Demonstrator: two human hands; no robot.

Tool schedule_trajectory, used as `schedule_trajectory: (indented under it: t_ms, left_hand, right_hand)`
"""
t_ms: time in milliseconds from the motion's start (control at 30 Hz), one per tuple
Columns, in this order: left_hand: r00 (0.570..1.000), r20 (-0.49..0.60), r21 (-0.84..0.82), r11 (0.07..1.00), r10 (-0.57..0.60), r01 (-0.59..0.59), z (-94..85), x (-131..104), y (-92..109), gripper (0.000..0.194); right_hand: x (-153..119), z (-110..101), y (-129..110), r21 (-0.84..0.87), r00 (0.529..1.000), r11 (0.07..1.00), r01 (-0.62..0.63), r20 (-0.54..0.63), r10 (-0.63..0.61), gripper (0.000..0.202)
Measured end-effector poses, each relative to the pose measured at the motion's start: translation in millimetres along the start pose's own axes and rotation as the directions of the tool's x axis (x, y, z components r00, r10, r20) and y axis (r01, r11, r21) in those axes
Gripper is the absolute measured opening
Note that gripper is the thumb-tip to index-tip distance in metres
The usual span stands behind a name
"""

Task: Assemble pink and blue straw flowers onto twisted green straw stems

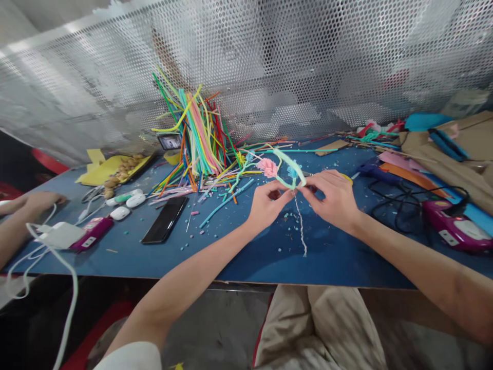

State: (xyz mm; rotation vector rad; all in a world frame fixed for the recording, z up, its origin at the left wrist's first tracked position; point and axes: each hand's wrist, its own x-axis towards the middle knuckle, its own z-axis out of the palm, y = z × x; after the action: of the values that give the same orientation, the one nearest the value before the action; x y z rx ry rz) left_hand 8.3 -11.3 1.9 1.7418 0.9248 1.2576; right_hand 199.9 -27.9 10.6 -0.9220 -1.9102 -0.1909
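Note:
Over the blue table, my left hand [267, 206] pinches the lower end of a pipe-cleaner flower piece between thumb and fingers. My right hand [334, 199] is closed at the same spot, its fingertips on the pale green pipe cleaner [289, 163] that arches up in a loop. A fluffy pink flower [267, 167] stands just above my left fingers, and a small blue flower [295, 170] sits inside the loop. Below my fingertips hangs a thin, twisted whitish stem [300, 226]. The exact join between my fingertips is partly hidden.
A big bundle of coloured pipe cleaners [198, 133] stands against the perforated metal panel [308, 67]. Left lie a black phone [165, 220], a purple power strip [92, 234] and another person's hand [44, 203]. Right are a glue gun [379, 173], its cable and cardboard [470, 139].

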Motion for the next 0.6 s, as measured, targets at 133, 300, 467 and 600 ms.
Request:
schedule_trajectory:
  t_ms: [133,300,467,600]
  left_hand:
    - [0.999,0.032,-0.016,1.000,-0.007,0.008,-0.9,-0.2,-1.5,0.031]
    - [0.996,0.039,0.080,0.993,0.082,-0.085,-2.5,0.4,0.2,0.026]
    - [1.000,-0.004,0.131,0.991,0.028,-0.027,-0.1,-0.6,2.7,0.028]
    - [0.999,-0.028,0.075,0.997,-0.023,0.025,1.3,-2.3,4.1,0.029]
  right_hand:
    - [0.1,0.1,-0.2,0.007,0.999,0.999,-0.044,-0.009,0.044,0.012]
    - [2.6,-4.6,1.1,0.199,0.949,0.928,-0.314,0.067,0.307,0.020]
    - [2.6,-3.6,1.3,0.304,0.908,0.856,-0.418,0.118,0.401,0.021]
    - [0.6,-0.8,-0.4,0.271,0.931,0.891,-0.364,0.101,0.350,0.020]
